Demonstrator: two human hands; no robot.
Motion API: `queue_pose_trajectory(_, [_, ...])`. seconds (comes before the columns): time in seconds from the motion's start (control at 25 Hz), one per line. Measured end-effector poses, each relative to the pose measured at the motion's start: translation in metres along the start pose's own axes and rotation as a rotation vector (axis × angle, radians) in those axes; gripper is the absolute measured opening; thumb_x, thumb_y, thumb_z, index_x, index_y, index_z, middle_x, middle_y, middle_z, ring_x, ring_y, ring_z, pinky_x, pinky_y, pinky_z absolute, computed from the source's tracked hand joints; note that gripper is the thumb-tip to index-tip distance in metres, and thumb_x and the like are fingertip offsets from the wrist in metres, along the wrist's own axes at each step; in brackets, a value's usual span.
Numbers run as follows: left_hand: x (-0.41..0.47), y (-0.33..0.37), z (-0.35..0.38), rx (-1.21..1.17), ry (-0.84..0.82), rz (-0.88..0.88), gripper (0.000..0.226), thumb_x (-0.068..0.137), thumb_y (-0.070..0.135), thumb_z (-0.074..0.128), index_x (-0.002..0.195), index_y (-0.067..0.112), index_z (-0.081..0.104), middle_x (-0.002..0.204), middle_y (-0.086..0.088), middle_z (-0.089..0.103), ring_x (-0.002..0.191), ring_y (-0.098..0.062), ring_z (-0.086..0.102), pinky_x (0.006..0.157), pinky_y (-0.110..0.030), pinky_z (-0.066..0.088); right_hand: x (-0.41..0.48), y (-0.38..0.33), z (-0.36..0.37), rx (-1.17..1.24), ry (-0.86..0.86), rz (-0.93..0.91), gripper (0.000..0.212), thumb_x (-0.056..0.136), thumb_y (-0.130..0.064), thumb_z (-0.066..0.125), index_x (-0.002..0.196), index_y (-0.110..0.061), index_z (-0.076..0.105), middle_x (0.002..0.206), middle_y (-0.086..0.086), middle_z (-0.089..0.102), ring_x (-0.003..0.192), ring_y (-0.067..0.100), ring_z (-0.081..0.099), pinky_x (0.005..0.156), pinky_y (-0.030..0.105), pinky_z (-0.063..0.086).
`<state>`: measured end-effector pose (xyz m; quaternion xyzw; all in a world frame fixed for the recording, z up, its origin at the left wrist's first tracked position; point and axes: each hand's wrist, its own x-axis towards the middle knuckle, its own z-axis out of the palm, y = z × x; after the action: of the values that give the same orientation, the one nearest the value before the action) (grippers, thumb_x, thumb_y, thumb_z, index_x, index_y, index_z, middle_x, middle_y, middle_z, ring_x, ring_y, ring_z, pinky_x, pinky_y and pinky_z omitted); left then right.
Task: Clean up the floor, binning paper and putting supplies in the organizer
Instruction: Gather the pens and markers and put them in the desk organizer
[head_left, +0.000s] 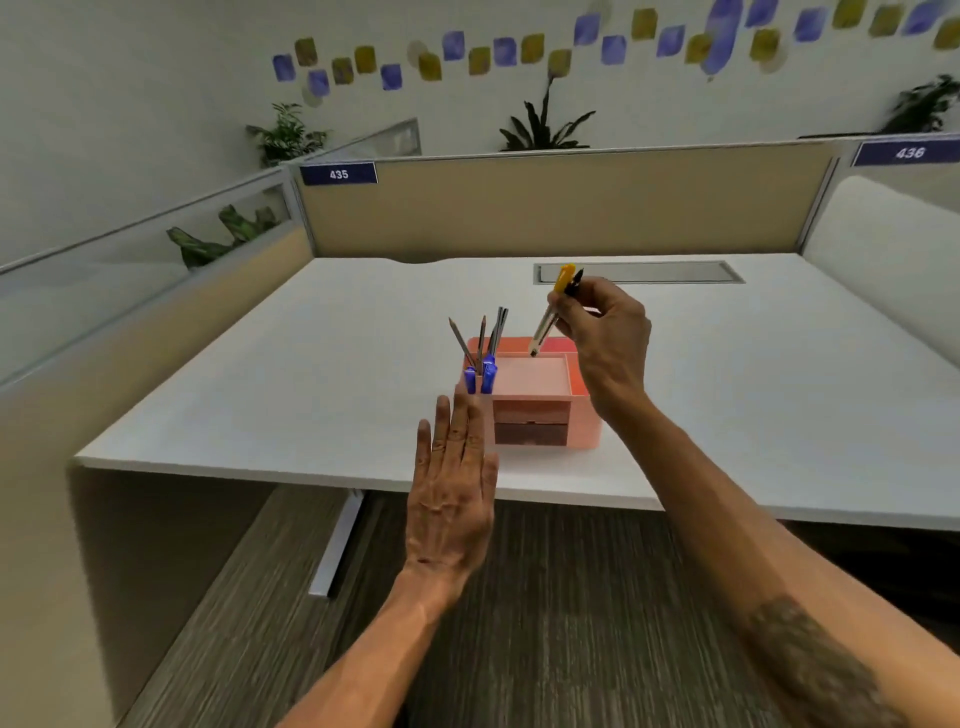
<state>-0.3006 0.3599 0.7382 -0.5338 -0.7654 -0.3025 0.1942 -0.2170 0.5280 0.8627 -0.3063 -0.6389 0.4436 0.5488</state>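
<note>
A pink desk organizer (582, 415) with two small drawers stands near the front of the white desk (260, 374). Pencils (462, 340) and blue pens (480, 376) stick up from its left slots. My right hand (608, 343) pinches a yellow utility knife (550, 312) and holds it tilted, tip down, over the organizer's back edge. My left hand (452, 493) hovers flat with straight fingers in front of the organizer's left side, holding nothing.
A tan cubicle partition (545, 208) closes the desk's back, and a glass-topped divider (130, 249) runs along the left. A metal cable tray lid (639, 273) is set in the desk at the rear. Striped carpet (519, 623) lies below.
</note>
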Motion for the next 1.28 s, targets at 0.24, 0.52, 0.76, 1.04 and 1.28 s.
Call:
queue_pose_trajectory(0.24, [-0.001, -0.018, 0.01, -0.018, -0.029, 0.003, 0.056, 0.104, 0.026, 0.021, 0.156, 0.009, 0.01, 0.166, -0.007, 0.002, 0.153, -0.023, 0.003, 0.125, -0.041, 0.003, 0.046, 0.041, 0.03, -0.068, 0.04, 0.04, 0.019, 0.089, -0.017, 0.072, 0.106, -0.01, 0.073, 0.1, 0.006, 0.074, 0.095, 0.022, 0.071, 0.088, 0.047, 0.059])
queue_pose_trajectory(0.52, [-0.01, -0.038, 0.019, -0.016, -0.082, -0.017, 0.056, 0.104, 0.03, 0.022, 0.156, 0.009, 0.013, 0.165, -0.008, 0.005, 0.153, -0.021, 0.003, 0.125, -0.041, 0.004, 0.053, 0.073, 0.059, -0.26, -0.094, 0.055, 0.024, 0.092, -0.016, 0.069, 0.112, -0.003, 0.071, 0.107, 0.012, 0.074, 0.097, 0.025, 0.07, 0.093, 0.047, 0.057])
queue_pose_trajectory(0.76, [-0.024, -0.035, 0.022, -0.006, -0.099, -0.004, 0.056, 0.105, 0.03, 0.021, 0.155, 0.008, 0.014, 0.165, -0.009, 0.007, 0.153, -0.022, 0.004, 0.125, -0.04, 0.003, 0.046, 0.08, 0.049, -0.4, -0.18, 0.099, 0.033, 0.093, -0.018, 0.067, 0.122, -0.001, 0.066, 0.115, 0.015, 0.072, 0.101, 0.026, 0.07, 0.099, 0.043, 0.054])
queue_pose_trajectory(1.04, [-0.058, -0.003, 0.033, -0.011, -0.161, 0.022, 0.057, 0.105, 0.03, 0.022, 0.156, 0.009, 0.012, 0.166, -0.008, 0.004, 0.153, -0.022, 0.002, 0.125, -0.043, 0.005, -0.012, 0.07, -0.008, -0.487, -0.076, -0.085, 0.054, 0.098, -0.03, 0.06, 0.145, -0.008, 0.047, 0.147, 0.012, 0.053, 0.136, 0.028, 0.051, 0.112, 0.042, 0.041])
queue_pose_trajectory(1.28, [-0.142, 0.046, 0.076, 0.013, -0.341, 0.051, 0.059, 0.105, 0.038, 0.02, 0.157, 0.013, 0.008, 0.166, -0.005, -0.001, 0.153, -0.021, -0.003, 0.125, -0.045, 0.006, -0.138, 0.111, -0.109, -0.808, -0.065, -0.375, 0.057, 0.104, -0.03, 0.044, 0.156, -0.016, 0.027, 0.165, 0.009, 0.019, 0.155, 0.027, 0.009, 0.126, 0.047, 0.007])
